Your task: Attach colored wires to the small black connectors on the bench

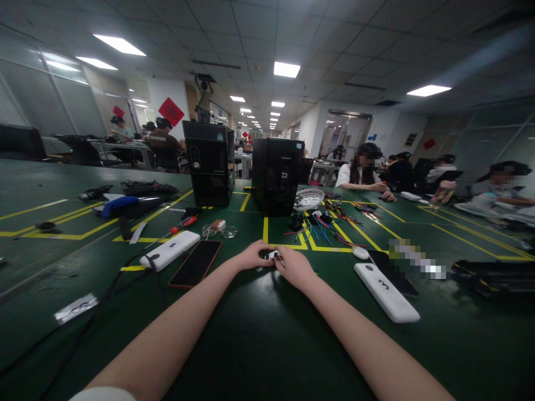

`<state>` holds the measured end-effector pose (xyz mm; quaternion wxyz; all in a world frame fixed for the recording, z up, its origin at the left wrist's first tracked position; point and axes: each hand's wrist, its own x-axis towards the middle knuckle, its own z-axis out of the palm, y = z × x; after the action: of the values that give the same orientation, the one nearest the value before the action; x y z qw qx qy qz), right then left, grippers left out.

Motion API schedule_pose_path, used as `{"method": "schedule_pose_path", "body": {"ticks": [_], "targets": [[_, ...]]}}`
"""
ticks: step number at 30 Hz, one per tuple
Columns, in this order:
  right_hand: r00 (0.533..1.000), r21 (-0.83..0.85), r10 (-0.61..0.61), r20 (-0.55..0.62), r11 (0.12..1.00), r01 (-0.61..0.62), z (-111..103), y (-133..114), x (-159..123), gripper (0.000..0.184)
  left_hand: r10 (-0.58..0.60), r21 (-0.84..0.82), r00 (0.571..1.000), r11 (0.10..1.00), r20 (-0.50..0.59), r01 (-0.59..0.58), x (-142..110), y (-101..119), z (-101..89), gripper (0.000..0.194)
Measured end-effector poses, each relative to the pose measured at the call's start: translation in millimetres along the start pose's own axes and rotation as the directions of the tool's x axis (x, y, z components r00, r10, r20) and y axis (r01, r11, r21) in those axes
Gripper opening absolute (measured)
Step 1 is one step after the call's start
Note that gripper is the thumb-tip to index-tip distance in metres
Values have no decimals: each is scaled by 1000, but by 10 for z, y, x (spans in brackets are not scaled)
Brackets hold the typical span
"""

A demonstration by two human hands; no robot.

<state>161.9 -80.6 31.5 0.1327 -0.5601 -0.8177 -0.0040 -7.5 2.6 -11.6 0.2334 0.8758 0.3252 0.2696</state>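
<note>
Both forearms reach forward over a green table, and the hands meet near its middle. My left hand [256, 255] is curled, with thumb and fingers closed on one side of a small white and dark piece [273, 255]. From the other side my right hand [291, 266] grips the same piece between thumb and fingers. Its exact kind is too small to make out, and the fingers partly cover it. Left of the hands lies a dark phone [196, 264] with an orange-brown edge. Straight ahead stand two black computer towers, the nearer one [276, 178] just beyond the fingers.
White numbered power banks lie at left [171, 249] and right [387, 292]. Eyeglasses [229, 231], a red screwdriver [184, 224], coloured wires [321, 228] and a white basket [309, 198] lie further off. Black cables [106, 295] run along the left. Another person [363, 170] sits across at right.
</note>
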Motion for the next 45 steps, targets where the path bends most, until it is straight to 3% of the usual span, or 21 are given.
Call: {"method": "schedule_pose_path", "body": {"ticks": [3, 7, 12, 18, 22, 25, 30, 35, 37, 40, 45], "targets": [[999, 1, 17, 47, 1000, -17, 16, 27, 0, 37, -7, -28, 999, 1000, 49, 8, -14, 58, -26, 52], [991, -49, 39, 127, 998, -33, 30, 39, 15, 29, -43, -114, 999, 992, 31, 47, -23, 124, -41, 67], [969, -186, 222, 111, 962, -199, -13, 161, 44, 27, -116, -185, 993, 976, 2, 114, -33, 145, -27, 67], [829, -219, 528, 184, 844, -489, -222, 755, 50, 32, -124, -128, 991, 983, 41, 128, -42, 196, -77, 54], [695, -234, 688, 208, 725, -647, -326, 1225, -3, 37, -117, -98, 992, 988, 44, 121, -42, 222, -92, 47], [670, -248, 716, 195, 697, -673, -353, 1466, -58, 36, -117, -79, 992, 990, 47, 120, -38, 225, -86, 44], [689, -220, 704, 175, 710, -669, -410, 1681, -117, 35, -117, -57, 991, 991, 62, 120, -33, 240, -92, 42], [680, -146, 732, 53, 679, -720, -534, 1839, -139, 47, -100, -44, 993, 994, 65, 103, -35, 211, -92, 39], [717, -130, 696, 27, 714, -688, -571, 1874, -150, 40, -88, -44, 994, 995, 64, 91, -33, 188, -84, 38], [780, -90, 625, 44, 780, -620, -603, 1864, -168, 32, -79, -48, 995, 996, 57, 81, -24, 168, -69, 37], [797, -36, 583, 156, 810, -586, -635, 1758, -187, 36, -73, -50, 995, 996, 62, 77, -13, 174, -61, 35]]}}
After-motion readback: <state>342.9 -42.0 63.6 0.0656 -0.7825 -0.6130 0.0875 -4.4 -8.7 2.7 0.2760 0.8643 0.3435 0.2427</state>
